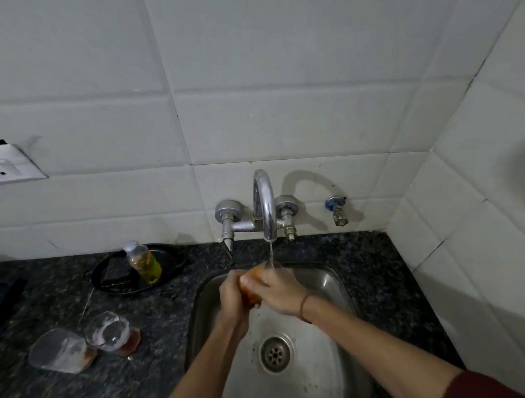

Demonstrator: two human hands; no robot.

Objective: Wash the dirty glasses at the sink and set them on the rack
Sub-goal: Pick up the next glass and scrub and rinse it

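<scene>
So the left hand [231, 299] and right hand [278, 292] are both curled round one glass [249, 294], under the running tap [265, 211] over the sink [326, 292]. A second glass [111, 332] and a third glass [60, 351] sit side by side on the counter [148, 308] to its left.

Yellow-liquid bottle [144, 263] leaning in black pan [171, 262] on granite counter [160, 308]; white socket [10, 165], blue-handled valve [337, 209] on tiled wall [260, 78].

Dim, greyish light from the left, tap [264, 205] shadow rightward on the tiles [288, 124], soft focus, bowed wide-angle edges.
</scene>
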